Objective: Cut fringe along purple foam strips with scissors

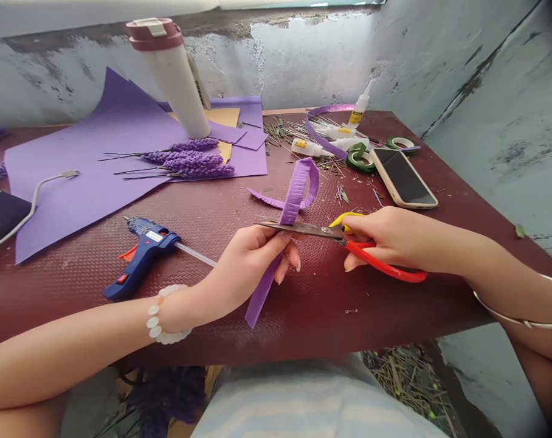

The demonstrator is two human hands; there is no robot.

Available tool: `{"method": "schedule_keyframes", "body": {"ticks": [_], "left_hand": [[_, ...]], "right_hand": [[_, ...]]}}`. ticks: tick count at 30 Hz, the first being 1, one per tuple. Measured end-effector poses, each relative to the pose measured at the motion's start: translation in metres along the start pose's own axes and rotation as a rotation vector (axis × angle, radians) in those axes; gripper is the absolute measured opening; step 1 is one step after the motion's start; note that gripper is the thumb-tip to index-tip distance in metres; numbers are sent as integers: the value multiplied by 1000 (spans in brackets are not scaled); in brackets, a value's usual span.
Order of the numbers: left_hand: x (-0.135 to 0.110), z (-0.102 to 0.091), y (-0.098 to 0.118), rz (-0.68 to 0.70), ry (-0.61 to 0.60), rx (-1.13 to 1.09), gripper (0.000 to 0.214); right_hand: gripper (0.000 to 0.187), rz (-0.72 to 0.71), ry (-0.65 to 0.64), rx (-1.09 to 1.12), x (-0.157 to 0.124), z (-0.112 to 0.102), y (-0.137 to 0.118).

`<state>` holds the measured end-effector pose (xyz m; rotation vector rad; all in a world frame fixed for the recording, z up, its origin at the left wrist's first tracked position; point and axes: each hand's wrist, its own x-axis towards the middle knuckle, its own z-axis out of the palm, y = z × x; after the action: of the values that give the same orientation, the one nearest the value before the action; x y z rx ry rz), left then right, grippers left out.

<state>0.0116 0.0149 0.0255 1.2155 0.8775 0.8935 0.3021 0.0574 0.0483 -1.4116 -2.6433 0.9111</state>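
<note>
A purple strip (263, 291) is pinched by the fingers of the left hand (246, 267), close against the scissors (303, 230), whose blades lie across it just beyond the fingertips. The handles are clenched by the right hand (389, 240), and the strip is held steady between the fingers.

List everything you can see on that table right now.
Table: 1, dark red, under everything.
Scissors: 1, red and yellow, right hand.
Strip: 1, purple, left hand to tabletop.
Glue gun: 1, blue, front left.
Lavender stems: about 3, purple, on sheet.
Paper sheet: 1, purple, left.
Tumbler: 1, white, red lid, back.
Glue bottles: several, white, back right.
Tape rolls: 2, green, back right.
Phone: 1, black, beige case, right.
Cable: 1, white, far left.
Left hand: 1, holding strip.
Right hand: 1, in scissors.
</note>
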Motion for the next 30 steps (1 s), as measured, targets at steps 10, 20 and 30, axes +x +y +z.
{"method": "schedule_keyframes", "body": {"ticks": [10,20,30], "left_hand": [[-5,-1,2,23,-65,-187,41],[-9,-1,9,-31,-84,-106,58],[-6,1,4,-44,-93,-169,57]], "right_hand": [[43,-51,-171,316,1,-7,-1],[60,-4,-177,289,-4,-5,-9],[50,15,-232,407,-1,-5,-5]]}}
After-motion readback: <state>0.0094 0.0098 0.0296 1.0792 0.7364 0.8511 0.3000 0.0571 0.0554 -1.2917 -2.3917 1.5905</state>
